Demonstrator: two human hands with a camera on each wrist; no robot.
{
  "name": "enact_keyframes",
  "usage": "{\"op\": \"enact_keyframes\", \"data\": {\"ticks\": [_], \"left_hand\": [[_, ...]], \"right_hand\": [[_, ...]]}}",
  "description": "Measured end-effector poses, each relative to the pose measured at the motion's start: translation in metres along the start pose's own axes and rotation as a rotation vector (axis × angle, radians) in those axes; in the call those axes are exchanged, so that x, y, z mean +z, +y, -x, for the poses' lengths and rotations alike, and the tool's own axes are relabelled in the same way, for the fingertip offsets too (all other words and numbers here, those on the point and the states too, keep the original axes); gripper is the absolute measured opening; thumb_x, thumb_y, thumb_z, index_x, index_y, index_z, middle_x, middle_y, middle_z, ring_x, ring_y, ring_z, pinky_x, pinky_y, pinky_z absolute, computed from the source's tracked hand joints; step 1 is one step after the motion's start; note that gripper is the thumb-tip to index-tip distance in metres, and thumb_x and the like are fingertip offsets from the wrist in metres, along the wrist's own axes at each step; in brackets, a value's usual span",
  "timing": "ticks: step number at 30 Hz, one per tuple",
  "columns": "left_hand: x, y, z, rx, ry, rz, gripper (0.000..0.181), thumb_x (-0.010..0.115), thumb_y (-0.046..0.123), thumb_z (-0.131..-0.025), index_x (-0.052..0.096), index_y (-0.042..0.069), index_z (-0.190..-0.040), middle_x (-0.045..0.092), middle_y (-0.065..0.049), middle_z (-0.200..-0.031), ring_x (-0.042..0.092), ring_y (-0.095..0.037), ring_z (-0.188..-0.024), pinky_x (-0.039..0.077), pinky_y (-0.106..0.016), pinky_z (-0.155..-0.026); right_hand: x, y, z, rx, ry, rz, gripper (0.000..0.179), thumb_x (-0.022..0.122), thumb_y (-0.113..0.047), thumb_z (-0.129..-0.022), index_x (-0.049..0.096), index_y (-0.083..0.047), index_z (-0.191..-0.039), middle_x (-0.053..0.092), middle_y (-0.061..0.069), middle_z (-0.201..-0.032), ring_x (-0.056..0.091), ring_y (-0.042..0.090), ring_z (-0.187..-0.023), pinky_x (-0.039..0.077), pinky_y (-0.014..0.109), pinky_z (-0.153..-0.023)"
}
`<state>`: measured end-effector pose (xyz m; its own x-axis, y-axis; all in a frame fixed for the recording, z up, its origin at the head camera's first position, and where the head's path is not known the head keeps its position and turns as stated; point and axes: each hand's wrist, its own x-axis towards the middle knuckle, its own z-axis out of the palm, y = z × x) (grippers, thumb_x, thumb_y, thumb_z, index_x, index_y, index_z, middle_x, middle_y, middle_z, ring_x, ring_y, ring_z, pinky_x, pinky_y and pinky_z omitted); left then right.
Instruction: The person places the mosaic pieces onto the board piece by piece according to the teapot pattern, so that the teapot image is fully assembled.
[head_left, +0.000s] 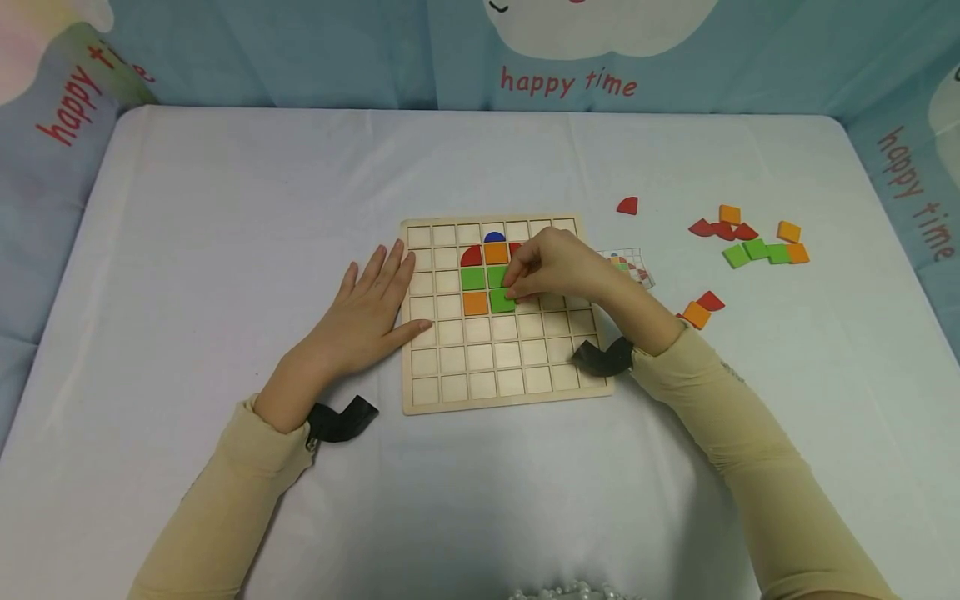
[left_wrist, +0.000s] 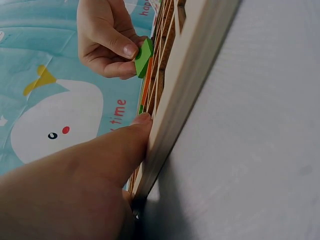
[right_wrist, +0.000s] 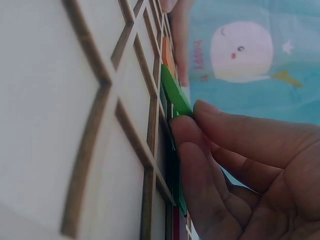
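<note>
A wooden grid board (head_left: 510, 404) lies on the white table. My left hand (head_left: 367, 312) rests at its left edge with straight, spread fingers, the thumb lying over the rim. Between thumb and fingers, my right hand (head_left: 558, 267) pinches a green square tile (right_wrist: 175, 92), tilted at a cell in the grid. Set around it are a blue half-round tile (head_left: 494, 237), a red quarter-round tile (head_left: 472, 257), an orange square (head_left: 496, 253), a green square (head_left: 472, 278) and another orange square (head_left: 476, 303). The right hand partly covers a second red piece (head_left: 514, 248).
Right of the board lies a printed pattern card (head_left: 637, 265), partly behind the right wrist. Loose red, orange and green tiles (head_left: 756, 249) are scattered farther right. One red quarter-round (head_left: 628, 206) lies apart, and an orange tile (head_left: 697, 315) is near the right forearm.
</note>
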<state>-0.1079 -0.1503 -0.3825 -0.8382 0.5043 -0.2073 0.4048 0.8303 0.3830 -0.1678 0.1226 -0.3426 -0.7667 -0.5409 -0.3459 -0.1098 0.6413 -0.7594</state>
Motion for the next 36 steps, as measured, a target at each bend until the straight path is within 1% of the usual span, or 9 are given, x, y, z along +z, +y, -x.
{"op": "enact_keyframes", "data": {"ticks": [4, 10, 13, 18, 24, 27, 31, 36], "left_hand": [[0.000, 0.000, 0.000, 0.001, 0.001, -0.003, 0.084, 0.044, 0.048, -0.097, -0.002, 0.004, -0.151, -0.012, -0.012, -0.156, -0.014, -0.027, -0.142, -0.007, -0.053, -0.110], [0.000, -0.001, 0.000, 0.003, 0.002, -0.005, 0.084, 0.044, 0.049, -0.097, -0.002, 0.004, -0.151, -0.012, -0.012, -0.156, -0.014, -0.027, -0.142, -0.007, -0.053, -0.110], [0.001, -0.001, 0.000, 0.004, 0.002, -0.005, 0.084, 0.044, 0.049, -0.097, -0.003, 0.004, -0.151, -0.012, -0.012, -0.156, -0.014, -0.027, -0.142, -0.007, -0.053, -0.110], [0.000, -0.001, 0.000, 0.001, 0.002, -0.003, 0.084, 0.044, 0.049, -0.097, -0.003, 0.003, -0.151, -0.012, -0.012, -0.156, -0.015, -0.026, -0.142, -0.007, -0.053, -0.110], [-0.001, 0.000, 0.000, -0.001, -0.001, 0.003, 0.084, 0.044, 0.048, -0.097, -0.002, 0.003, -0.151, -0.012, -0.012, -0.156, -0.014, -0.027, -0.142, -0.007, -0.053, -0.110], [-0.001, 0.000, 0.000, 0.000, -0.001, 0.005, 0.084, 0.044, 0.048, -0.097, -0.002, 0.003, -0.151, -0.012, -0.013, -0.156, -0.014, -0.027, -0.142, -0.007, -0.053, -0.110], [-0.001, 0.000, 0.000, 0.001, -0.001, 0.005, 0.084, 0.044, 0.049, -0.097, -0.002, 0.003, -0.151, -0.012, -0.012, -0.156, -0.014, -0.026, -0.142, -0.007, -0.053, -0.110], [-0.001, 0.000, 0.000, -0.003, -0.003, 0.007, 0.084, 0.044, 0.049, -0.097, -0.001, 0.003, -0.151, -0.012, -0.012, -0.156, -0.014, -0.026, -0.142, -0.007, -0.053, -0.110]], "right_hand": [[0.000, 0.000, 0.000, -0.013, 0.004, 0.008, 0.005, 0.076, -0.005, -0.078, 0.074, -0.004, -0.083, 0.069, 0.004, -0.072, 0.065, 0.018, -0.069, 0.048, 0.029, -0.070], [-0.001, 0.001, 0.000, -0.006, 0.007, 0.008, 0.005, 0.076, -0.005, -0.079, 0.074, -0.004, -0.083, 0.070, 0.004, -0.071, 0.066, 0.017, -0.068, 0.048, 0.030, -0.073], [-0.002, 0.001, 0.000, -0.005, -0.006, -0.001, 0.005, 0.075, -0.004, -0.079, 0.074, -0.003, -0.084, 0.070, 0.004, -0.072, 0.067, 0.017, -0.068, 0.048, 0.030, -0.075], [-0.003, 0.000, 0.000, -0.010, -0.035, -0.005, 0.004, 0.075, -0.003, -0.079, 0.074, -0.001, -0.083, 0.070, 0.005, -0.072, 0.068, 0.017, -0.066, 0.051, 0.028, -0.072], [-0.004, 0.000, 0.001, -0.008, -0.045, -0.009, 0.004, 0.075, -0.003, -0.079, 0.074, -0.001, -0.082, 0.070, 0.006, -0.072, 0.068, 0.017, -0.066, 0.051, 0.028, -0.073], [-0.006, 0.002, 0.002, 0.000, -0.044, -0.031, 0.005, 0.075, -0.005, -0.080, 0.074, -0.002, -0.084, 0.070, 0.006, -0.073, 0.067, 0.018, -0.068, 0.049, 0.028, -0.074], [-0.012, 0.009, 0.008, 0.010, -0.034, -0.093, 0.007, 0.074, -0.005, -0.080, 0.074, 0.000, -0.085, 0.070, 0.009, -0.074, 0.066, 0.020, -0.068, 0.049, 0.027, -0.072], [-0.025, 0.023, 0.021, 0.051, 0.012, -0.121, 0.011, 0.074, -0.008, -0.082, 0.073, 0.001, -0.087, 0.070, 0.010, -0.075, 0.066, 0.020, -0.068, 0.050, 0.026, -0.071]]}}
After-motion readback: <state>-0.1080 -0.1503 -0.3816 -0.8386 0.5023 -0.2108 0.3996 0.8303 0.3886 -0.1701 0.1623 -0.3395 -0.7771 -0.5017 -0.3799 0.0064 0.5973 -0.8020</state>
